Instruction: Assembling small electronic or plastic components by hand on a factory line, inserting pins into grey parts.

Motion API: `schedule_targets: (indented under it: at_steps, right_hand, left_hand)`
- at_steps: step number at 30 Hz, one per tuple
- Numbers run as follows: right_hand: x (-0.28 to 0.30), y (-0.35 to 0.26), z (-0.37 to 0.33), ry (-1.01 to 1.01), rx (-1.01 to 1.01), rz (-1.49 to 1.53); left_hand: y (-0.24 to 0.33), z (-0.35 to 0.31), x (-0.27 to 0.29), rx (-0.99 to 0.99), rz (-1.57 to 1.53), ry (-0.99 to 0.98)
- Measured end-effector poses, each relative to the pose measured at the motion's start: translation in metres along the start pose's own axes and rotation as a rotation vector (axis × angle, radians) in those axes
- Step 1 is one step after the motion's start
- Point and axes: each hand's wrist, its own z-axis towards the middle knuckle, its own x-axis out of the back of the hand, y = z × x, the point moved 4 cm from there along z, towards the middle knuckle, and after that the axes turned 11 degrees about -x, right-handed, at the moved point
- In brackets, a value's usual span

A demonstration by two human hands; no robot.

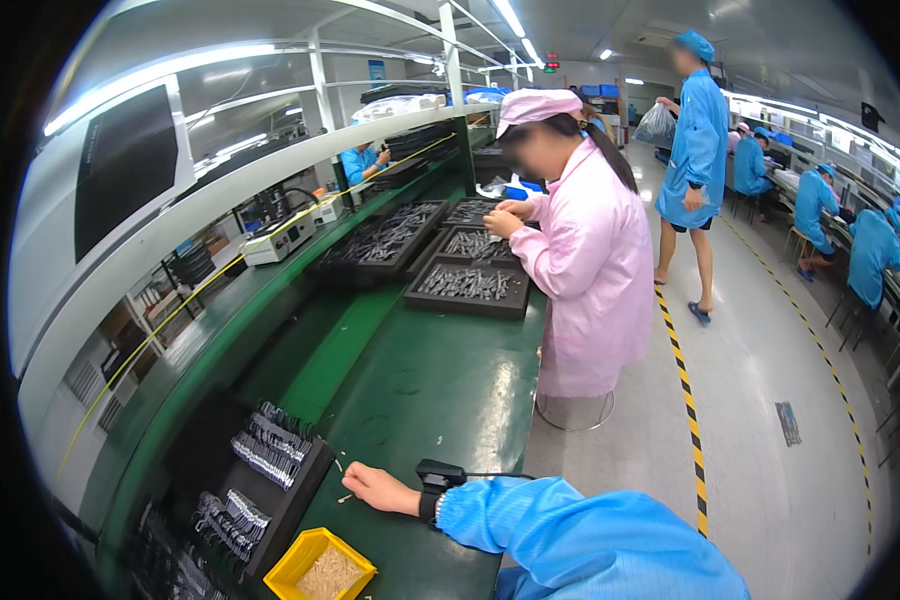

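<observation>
My right hand (378, 490), in a blue sleeve with a black device strapped at the wrist, is low over the green bench. Its fingers are curled together, and what they hold, if anything, is too small to make out. Thin pale slivers (345, 498) show right beside the fingertips. Just left of the hand is a black tray (305, 490) with rows of small dark and silver metal parts (270, 450). Nearer me, a yellow bin (288, 572) holds many small pale pieces (328, 577). My left hand is out of view.
Across the green bench (420, 385), a person in pink (600, 260) works beside black trays (470, 305) full of metal parts. A shelf frame (270, 150) runs along the left. Another person in blue (692, 150) stands in the aisle with a clear bag (656, 125).
</observation>
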Motion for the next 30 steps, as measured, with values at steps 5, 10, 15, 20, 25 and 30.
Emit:
schedule_targets:
  at_steps: [5,10,15,20,25,30]
  right_hand:
    - [0.008,-0.012,-0.030,-0.018,-0.047,-0.017]
    - [0.007,-0.012,-0.037,0.004,-0.071,-0.056]
    - [0.003,-0.001,-0.031,0.003,-0.084,0.016]
    - [0.007,-0.009,-0.035,0.113,-0.093,0.079]
    - [0.008,-0.015,-0.030,0.163,-0.065,0.006]
    - [0.008,-0.019,-0.031,0.155,-0.042,-0.100]
  left_hand:
    - [0.006,-0.002,0.015,-0.024,-0.045,0.208]
    - [0.002,-0.005,0.000,-0.054,-0.166,0.146]
    - [-0.007,-0.008,-0.011,0.015,-0.187,0.175]
    - [-0.015,-0.005,-0.009,-0.038,-0.233,0.199]
    - [-0.016,-0.007,-0.005,-0.043,-0.217,0.272]
    - [-0.023,-0.009,-0.003,-0.101,-0.128,0.203]
